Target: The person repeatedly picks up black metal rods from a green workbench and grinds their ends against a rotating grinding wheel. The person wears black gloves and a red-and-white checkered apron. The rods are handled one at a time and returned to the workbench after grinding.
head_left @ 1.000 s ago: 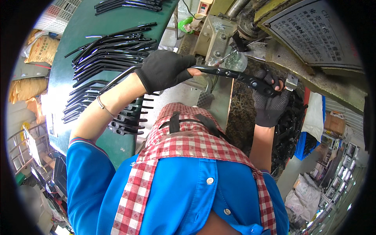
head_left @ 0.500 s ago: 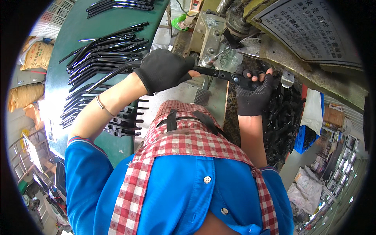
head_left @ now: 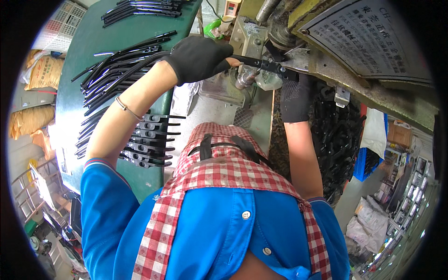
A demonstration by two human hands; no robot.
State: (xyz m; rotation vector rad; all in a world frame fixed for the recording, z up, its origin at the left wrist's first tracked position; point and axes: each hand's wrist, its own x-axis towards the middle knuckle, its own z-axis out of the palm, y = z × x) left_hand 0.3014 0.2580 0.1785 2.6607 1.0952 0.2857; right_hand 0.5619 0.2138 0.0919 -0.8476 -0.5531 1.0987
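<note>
Both hands have moved farther from the body than half a second ago, carrying the black bar [head_left: 268, 66] away toward the machine [head_left: 298, 16]. The left hand [head_left: 198, 60] is curled snugly around the bar; the right hand [head_left: 297, 98] is at its right end. With the left forearm raised, more of the holed black ends [head_left: 150, 140] on the near part of the green bench [head_left: 151, 176] shows.

The bar spans the gap right of the bench edge, with open room over the floor [head_left: 205, 105] on its near side. Just beyond its middle sits a clear plastic container [head_left: 269, 81]. A metal bracket [head_left: 342, 96] is right of the right hand, and a heap of black parts [head_left: 333, 149] lies nearer.

The right fingers are hidden, so I cannot tell how tightly they close. The bar's left end blends into the bench's bars [head_left: 123, 65].
</note>
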